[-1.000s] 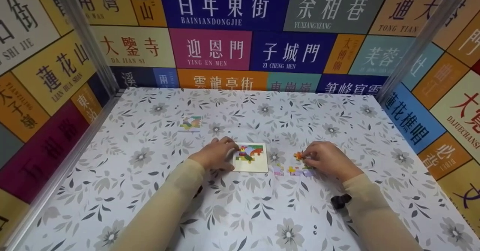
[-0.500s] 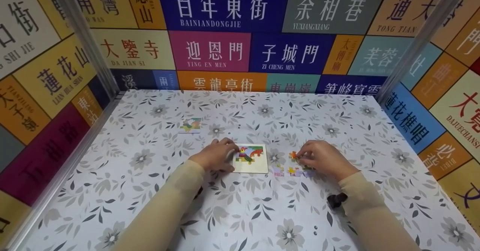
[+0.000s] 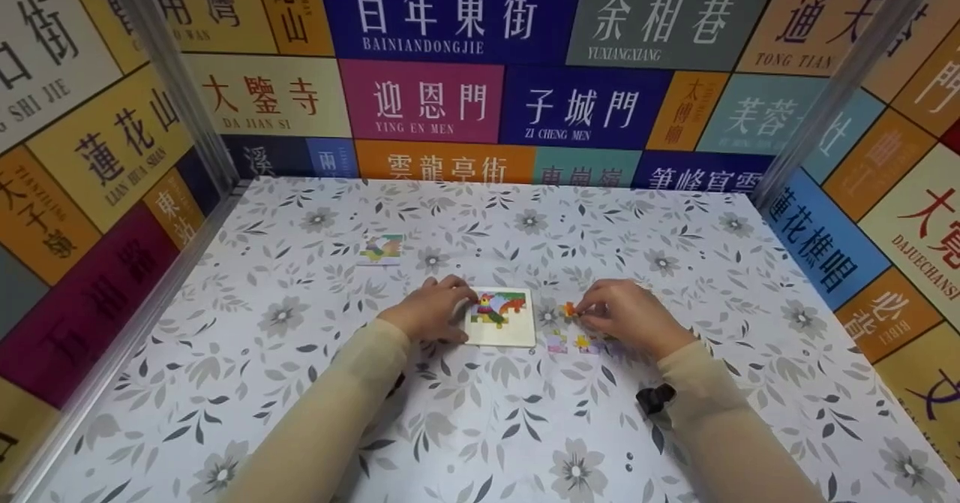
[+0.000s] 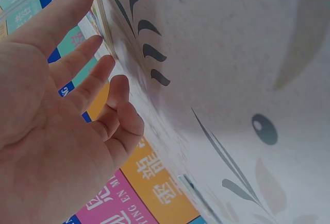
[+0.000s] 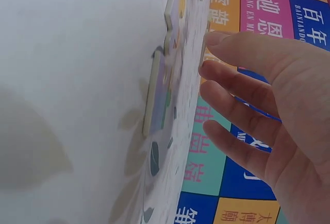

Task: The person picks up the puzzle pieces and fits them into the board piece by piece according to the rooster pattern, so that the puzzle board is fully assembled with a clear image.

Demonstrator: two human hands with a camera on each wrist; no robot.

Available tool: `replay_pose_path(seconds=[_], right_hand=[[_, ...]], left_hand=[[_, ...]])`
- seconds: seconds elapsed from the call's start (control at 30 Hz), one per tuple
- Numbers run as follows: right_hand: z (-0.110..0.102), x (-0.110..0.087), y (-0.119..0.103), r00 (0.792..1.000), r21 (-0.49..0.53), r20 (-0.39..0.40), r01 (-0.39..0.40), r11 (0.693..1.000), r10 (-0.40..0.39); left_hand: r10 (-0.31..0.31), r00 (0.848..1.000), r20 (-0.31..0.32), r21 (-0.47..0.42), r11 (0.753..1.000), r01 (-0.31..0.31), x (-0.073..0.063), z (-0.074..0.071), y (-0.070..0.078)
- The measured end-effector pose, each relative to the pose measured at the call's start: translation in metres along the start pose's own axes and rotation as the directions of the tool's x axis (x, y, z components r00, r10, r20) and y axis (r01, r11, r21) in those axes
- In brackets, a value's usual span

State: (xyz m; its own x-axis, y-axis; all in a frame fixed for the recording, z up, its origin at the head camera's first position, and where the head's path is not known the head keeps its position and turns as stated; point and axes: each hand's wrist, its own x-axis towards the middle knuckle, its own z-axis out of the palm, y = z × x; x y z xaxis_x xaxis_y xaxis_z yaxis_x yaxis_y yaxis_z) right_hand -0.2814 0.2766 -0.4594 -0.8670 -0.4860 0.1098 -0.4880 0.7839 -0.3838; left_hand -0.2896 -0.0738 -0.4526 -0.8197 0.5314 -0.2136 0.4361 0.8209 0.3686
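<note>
Right hand pinches orange puzzle piece, right of tray.
Left hand at tray's left edge, fingers loosely extended; contact likely, partly hidden.

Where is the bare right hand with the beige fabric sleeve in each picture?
Head: the bare right hand is right of centre, pinching an orange puzzle piece.
Left wrist: not in it.
Right wrist: large, on the right side.
Shared landmark: the pink rectangular wall panel lettered YING EN MEN, partly hidden in wrist views.
</note>
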Motion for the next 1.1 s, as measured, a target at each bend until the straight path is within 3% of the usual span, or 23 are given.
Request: replay_pose_path(seconds=[0.4,0.8,1.1], right_hand=[[0.005,0.012,-0.015,1.0,0.033,0.021,-0.002,0.999,0.001],[0.015,0.019,-0.029,0.996,-0.013,-0.002,0.09,0.996,-0.09],[0.018,0.03,-0.04,0.994,-0.017,0.036,0.108,0.994,-0.107]], left_hand=[[-0.029,1.0,0.002,-0.032,0.999,0.029,-0.003,-0.002,0.001],[0.01,1.0,-0.013,-0.029,1.0,-0.01,-0.004,-0.001,0.003],[-0.027,1.0,0.004,-0.03,0.999,0.027,-0.001,0.0,0.004]])
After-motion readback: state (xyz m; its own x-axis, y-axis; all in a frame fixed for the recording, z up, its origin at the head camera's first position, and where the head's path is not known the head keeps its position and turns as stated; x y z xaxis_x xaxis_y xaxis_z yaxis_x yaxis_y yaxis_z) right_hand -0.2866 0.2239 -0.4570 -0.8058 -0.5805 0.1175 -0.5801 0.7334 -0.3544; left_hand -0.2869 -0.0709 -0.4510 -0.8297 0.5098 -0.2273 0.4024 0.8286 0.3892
